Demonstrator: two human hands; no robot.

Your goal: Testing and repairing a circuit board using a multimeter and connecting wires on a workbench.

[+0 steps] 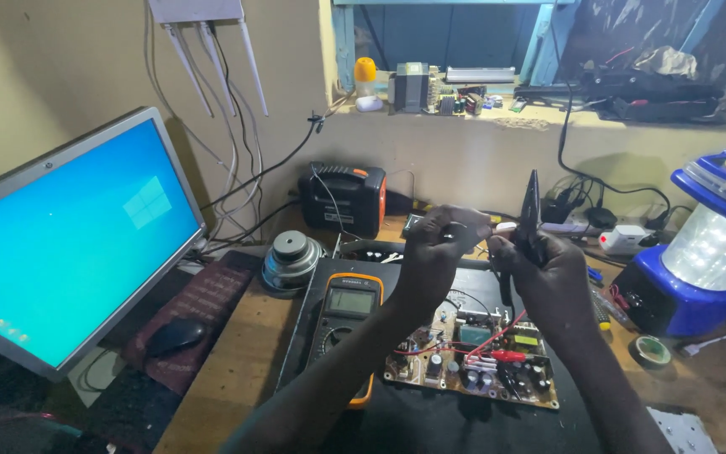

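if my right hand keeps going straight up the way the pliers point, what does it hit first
Probably nothing close: the pliers in your right hand point up toward the ledge, with only bare wall between. Depth is unclear, so the ledge edge may be first.

What the view hides

The left hand (439, 252) is closed round something too small to make out. The right hand (548, 277) covers the pliers' (531, 214) handles. The monitor (69, 244) and lantern (707, 244) are cut off by the picture's edges, and both forearms hide part of the circuit board (472, 361)
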